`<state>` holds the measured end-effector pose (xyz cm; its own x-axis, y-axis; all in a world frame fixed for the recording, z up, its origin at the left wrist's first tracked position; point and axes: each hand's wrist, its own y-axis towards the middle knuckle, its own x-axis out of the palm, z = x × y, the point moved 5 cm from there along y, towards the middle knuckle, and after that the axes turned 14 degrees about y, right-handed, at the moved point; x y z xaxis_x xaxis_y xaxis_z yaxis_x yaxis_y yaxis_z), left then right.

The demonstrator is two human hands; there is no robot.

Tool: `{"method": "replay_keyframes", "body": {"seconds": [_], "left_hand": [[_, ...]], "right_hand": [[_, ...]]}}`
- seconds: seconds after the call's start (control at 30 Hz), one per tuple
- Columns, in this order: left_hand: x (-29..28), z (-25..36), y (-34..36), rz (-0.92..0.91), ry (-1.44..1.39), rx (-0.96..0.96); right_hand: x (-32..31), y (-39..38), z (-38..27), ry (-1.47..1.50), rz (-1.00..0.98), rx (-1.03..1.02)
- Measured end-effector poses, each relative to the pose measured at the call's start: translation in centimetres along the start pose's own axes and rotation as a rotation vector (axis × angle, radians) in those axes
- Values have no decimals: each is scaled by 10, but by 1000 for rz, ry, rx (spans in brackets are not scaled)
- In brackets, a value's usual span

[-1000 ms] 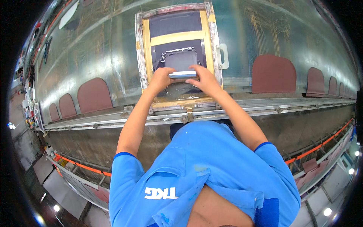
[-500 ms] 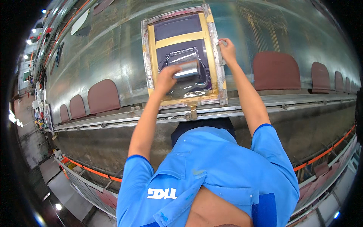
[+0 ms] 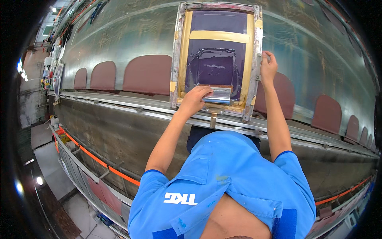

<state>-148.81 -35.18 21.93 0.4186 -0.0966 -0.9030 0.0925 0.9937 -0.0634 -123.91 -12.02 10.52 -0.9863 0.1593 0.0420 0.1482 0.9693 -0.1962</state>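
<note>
My left hand (image 3: 195,99) grips a squeegee (image 3: 221,95) at centre.
My right hand (image 3: 269,67) curls by the screen (image 3: 177,51), hold unclear.

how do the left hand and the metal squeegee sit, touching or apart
Touching: the head view shows the left hand gripping the metal squeegee by its left end.

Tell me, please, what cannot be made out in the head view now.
- Left end of the silver squeegee: head view, covered by the left hand.
- Whether the right hand grips anything beside the frame: head view, the hand itself hides it.
- Part of the nearest right-side maroon panel: head view, behind the right forearm.
- Items at far left: head view, too small.
</note>
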Motion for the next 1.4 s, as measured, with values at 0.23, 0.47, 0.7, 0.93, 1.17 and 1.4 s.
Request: {"method": "replay_keyframes", "body": {"seconds": [0.23, 0.47, 0.7, 0.93, 1.17, 1.4], "left_hand": [[17, -7, 12, -39, -43, -92], [30, -19, 6, 26, -27, -141], [24, 0, -5, 116, -28, -178], [40, -8, -31, -66, 158, 14], [40, -41, 27, 80, 156, 103], [6, -104, 162, -127, 63, 30]], "right_hand": [[-5, -7, 25, 74, 5, -113], [7, -6, 12, 6, 1, -115], [1, 6, 12, -105, 1, -89], [10, 13, 26, -210, 0, -100], [9, 14, 24, -302, -7, 62], [62, -5, -71, -752, -371, -575]]}}
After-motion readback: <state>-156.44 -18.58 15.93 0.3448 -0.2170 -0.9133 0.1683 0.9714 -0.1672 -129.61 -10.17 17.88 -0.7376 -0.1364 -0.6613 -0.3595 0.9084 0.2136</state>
